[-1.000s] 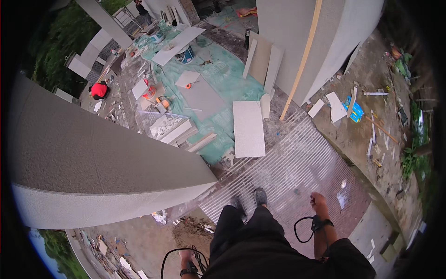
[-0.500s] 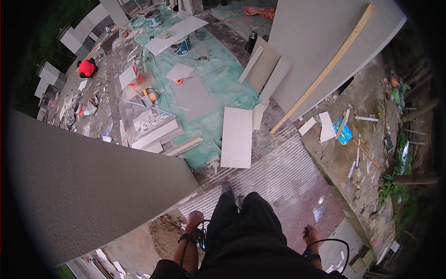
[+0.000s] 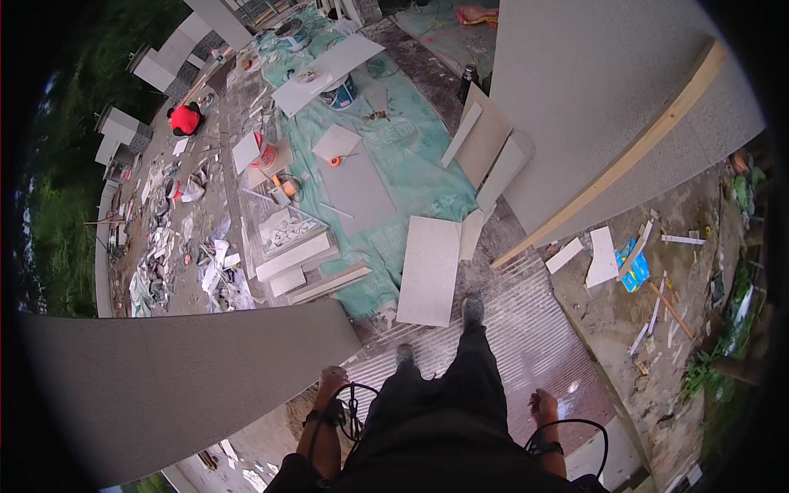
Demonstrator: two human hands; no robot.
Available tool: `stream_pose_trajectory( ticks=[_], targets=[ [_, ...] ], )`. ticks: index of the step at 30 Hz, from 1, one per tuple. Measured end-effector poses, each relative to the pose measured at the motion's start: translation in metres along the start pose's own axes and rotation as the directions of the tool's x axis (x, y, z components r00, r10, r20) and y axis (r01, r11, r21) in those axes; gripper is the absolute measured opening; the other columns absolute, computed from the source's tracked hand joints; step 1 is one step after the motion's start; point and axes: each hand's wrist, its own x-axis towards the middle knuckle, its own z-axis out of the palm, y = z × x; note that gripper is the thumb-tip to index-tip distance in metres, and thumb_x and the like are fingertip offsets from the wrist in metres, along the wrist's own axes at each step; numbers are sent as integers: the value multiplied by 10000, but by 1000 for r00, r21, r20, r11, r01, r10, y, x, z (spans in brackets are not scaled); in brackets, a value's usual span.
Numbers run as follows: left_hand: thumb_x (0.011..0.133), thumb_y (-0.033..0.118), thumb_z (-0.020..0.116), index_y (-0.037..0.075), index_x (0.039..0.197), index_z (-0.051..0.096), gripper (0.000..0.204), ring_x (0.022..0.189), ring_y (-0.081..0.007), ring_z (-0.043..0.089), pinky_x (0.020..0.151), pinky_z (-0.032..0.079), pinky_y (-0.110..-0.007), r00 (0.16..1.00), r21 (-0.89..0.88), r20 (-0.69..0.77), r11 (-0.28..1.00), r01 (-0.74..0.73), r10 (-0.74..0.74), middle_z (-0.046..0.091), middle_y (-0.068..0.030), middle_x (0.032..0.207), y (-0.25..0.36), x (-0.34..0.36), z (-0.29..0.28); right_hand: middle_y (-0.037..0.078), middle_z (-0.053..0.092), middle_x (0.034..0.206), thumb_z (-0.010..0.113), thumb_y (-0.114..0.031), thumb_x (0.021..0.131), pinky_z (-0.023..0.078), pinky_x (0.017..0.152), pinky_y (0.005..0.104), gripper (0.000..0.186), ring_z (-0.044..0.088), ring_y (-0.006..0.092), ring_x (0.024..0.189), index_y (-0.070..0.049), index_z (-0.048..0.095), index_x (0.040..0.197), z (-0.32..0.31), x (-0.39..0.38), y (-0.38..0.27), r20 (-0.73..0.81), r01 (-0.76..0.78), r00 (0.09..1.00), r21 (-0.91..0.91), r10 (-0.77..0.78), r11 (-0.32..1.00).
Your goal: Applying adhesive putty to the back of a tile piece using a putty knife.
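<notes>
My left hand point(image 3: 332, 381) hangs empty at my left side, its fingers curled in, near the edge of a large grey panel point(image 3: 189, 370). A dark cable point(image 3: 354, 411) loops beside that wrist. On my right, my right hand point(image 3: 543, 406) hangs over the ribbed paving with its fingers loosely bent and a little apart, holding nothing. Ahead of my feet lies a pale rectangular slab point(image 3: 430, 271), touched by neither hand. My right shoe point(image 3: 472, 311) is in front of my left shoe point(image 3: 405, 355) on the ribbed surface.
A long wooden batten point(image 3: 608, 168) leans against a tall grey wall panel point(image 3: 608, 90). Green sheeting point(image 3: 386, 181) bears boards, buckets and an orange tape measure point(image 3: 334, 161). Offcuts and rubble point(image 3: 214, 275) litter the left. A person in red point(image 3: 186, 120) crouches far left.
I have stepped forward, my right foot now leading. The view has shifted, so the slab and boards appear lower and farther right. Both hands remain empty at my sides.
</notes>
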Motion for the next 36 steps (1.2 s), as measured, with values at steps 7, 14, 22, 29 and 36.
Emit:
stream_pose_trajectory(
  ticks=[7, 14, 22, 29, 36],
  targets=[
    [902, 106, 624, -90, 955, 699, 216, 683, -217, 719, 607, 612, -339, 970, -201, -242, 978, -49, -1, 708, -154, 778, 67, -38, 6, 104, 613, 738, 607, -123, 905, 449, 447, 329, 94, 569, 209, 557, -34, 586, 928, 99, 28, -152, 234, 172, 963, -154, -133, 973],
    [895, 155, 623, -32, 979, 690, 216, 649, -229, 707, 544, 565, -339, 948, -379, -234, 918, 117, -217, 697, -117, 754, 28, -39, -8, 86, 604, 729, 597, -122, 928, 429, 438, 309, 63, 558, 187, 554, -69, 577, 901, 221, 38, -209, 306, 148, 949, -224, -74, 963],
    [861, 129, 613, 3, 807, 729, 179, 640, -232, 691, 531, 542, -396, 911, -542, 91, 748, 384, -402, 692, -122, 741, -1, 92, -14, 40, 550, 714, 578, -147, 951, 422, 494, 290, 100, 516, 174, 588, -93, 551, 872, 351, 8, -217, 158, 114, 985, -259, -74, 959],
    [992, 263, 539, -58, 1098, 626, 349, 793, -267, 706, 661, 576, -392, 977, -502, 160, 840, 205, -142, 709, -154, 959, 169, 263, -109, 58, 564, 737, 588, -150, 951, 440, 505, 306, 76, 525, 187, 596, -80, 566, 933, 430, -70, -197, 109, 99, 991, -209, -78, 973],
    [922, 88, 558, -64, 1015, 620, 189, 618, -196, 677, 510, 521, -298, 998, -489, -62, 872, -17, -16, 654, -116, 770, 397, 368, -181, 105, 590, 765, 610, -133, 932, 434, 498, 332, 118, 536, 215, 597, -31, 578, 981, 552, -148, -205, 64, 189, 981, -62, -185, 980]
  ],
)
